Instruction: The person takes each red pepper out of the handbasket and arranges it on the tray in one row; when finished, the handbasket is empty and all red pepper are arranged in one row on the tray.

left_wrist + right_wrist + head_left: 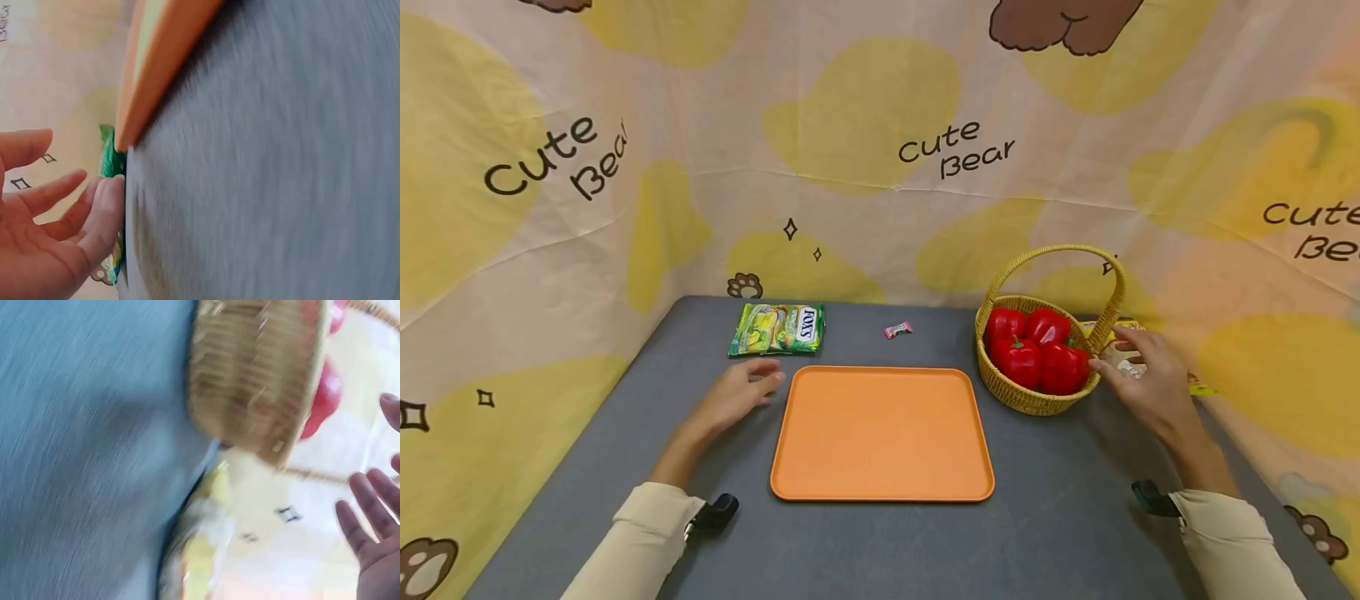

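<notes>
My left hand [733,398] hovers beside the left rim of the orange tray [883,437], its fingers loosely bent with nothing held. Just beyond its fingertips lies a green Fox's candy bag [775,328], partly hidden behind the fingers in the left wrist view. On the right, a wicker basket [1037,403] with a tall handle holds several red bell peppers [1019,360]. My right hand [1157,392] is at the basket's right side, fingers spread and holding nothing. Behind that hand, a yellow packet [1201,387] is partly covered; it also shows in the right wrist view [200,550].
A small pink wrapped candy [898,330] lies at the back of the grey table [880,550], between the candy bag and the basket. A cloth backdrop [850,108] with yellow patches and bear prints rises behind the table and along both sides.
</notes>
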`<move>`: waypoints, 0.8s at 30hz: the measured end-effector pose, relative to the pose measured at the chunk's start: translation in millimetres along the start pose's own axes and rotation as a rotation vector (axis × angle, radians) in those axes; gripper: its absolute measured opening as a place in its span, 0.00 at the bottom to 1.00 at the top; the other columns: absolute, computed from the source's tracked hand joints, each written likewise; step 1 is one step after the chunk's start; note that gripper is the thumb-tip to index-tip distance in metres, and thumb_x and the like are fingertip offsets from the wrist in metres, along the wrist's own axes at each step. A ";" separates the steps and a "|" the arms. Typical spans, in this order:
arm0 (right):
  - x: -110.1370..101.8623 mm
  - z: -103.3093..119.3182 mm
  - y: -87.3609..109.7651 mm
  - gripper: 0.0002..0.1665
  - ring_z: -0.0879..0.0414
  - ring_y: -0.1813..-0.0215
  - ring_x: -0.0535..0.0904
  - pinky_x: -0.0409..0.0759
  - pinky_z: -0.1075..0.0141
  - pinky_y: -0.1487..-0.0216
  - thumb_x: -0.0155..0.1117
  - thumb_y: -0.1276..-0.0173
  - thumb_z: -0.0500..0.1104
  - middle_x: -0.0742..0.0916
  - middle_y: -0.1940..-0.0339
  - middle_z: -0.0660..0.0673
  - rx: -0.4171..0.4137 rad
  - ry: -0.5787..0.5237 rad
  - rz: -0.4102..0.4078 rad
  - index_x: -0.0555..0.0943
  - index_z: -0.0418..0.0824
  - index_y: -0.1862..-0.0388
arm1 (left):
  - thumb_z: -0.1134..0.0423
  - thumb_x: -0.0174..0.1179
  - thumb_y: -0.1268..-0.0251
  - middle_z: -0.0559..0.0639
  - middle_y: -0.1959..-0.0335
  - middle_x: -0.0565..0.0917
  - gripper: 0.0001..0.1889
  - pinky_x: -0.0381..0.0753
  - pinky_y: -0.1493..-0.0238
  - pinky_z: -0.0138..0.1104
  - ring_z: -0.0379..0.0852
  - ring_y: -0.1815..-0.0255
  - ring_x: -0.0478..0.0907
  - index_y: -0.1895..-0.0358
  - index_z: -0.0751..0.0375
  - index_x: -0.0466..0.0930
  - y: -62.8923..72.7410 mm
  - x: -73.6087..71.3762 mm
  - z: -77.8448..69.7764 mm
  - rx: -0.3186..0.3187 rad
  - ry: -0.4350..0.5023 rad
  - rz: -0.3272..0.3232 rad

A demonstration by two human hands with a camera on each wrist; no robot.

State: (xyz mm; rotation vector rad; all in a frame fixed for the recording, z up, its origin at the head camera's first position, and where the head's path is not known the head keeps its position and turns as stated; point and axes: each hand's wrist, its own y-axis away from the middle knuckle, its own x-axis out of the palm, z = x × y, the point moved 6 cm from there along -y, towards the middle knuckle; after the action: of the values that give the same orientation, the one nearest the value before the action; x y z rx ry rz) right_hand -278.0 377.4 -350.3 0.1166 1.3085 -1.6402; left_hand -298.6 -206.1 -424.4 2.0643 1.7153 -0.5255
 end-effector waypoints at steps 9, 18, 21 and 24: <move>36.4 28.6 -8.7 0.38 0.35 0.37 0.78 0.74 0.41 0.36 0.82 0.38 0.44 0.85 0.39 0.31 0.116 -0.053 0.236 0.79 0.35 0.30 | 0.55 0.52 0.15 0.72 0.24 0.69 0.32 0.87 0.40 0.45 0.66 0.27 0.74 0.21 0.74 0.61 1.1 16.4 0.8 -0.091 0.117 0.046; 64.7 31.0 -12.1 0.41 0.27 0.32 0.68 0.51 0.25 0.37 0.78 0.36 0.55 0.79 0.32 0.25 0.171 0.017 0.371 0.79 0.37 0.29 | 0.54 0.51 0.15 0.74 0.26 0.71 0.32 0.88 0.41 0.49 0.68 0.27 0.73 0.22 0.76 0.63 0.6 23.5 2.5 -0.107 0.166 0.098; 72.1 30.8 -12.9 0.41 0.26 0.30 0.65 0.44 0.22 0.35 0.77 0.35 0.55 0.78 0.31 0.25 0.172 0.024 0.399 0.78 0.38 0.28 | 0.53 0.52 0.15 0.72 0.28 0.74 0.31 0.88 0.41 0.49 0.67 0.28 0.75 0.23 0.75 0.65 0.1 24.2 2.2 -0.117 0.163 0.113; 78.3 30.3 -13.1 0.40 0.26 0.28 0.63 0.39 0.19 0.35 0.76 0.33 0.56 0.78 0.30 0.27 0.164 0.036 0.422 0.78 0.39 0.28 | 0.53 0.53 0.16 0.71 0.29 0.75 0.31 0.88 0.40 0.48 0.65 0.30 0.76 0.23 0.74 0.66 -0.4 24.8 2.8 -0.127 0.161 0.119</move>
State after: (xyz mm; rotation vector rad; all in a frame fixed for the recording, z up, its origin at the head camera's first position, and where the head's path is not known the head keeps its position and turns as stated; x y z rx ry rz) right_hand -312.5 304.1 -376.0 0.4901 1.0843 -1.3823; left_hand -294.7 -186.9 -439.8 2.1499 1.6532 -0.2131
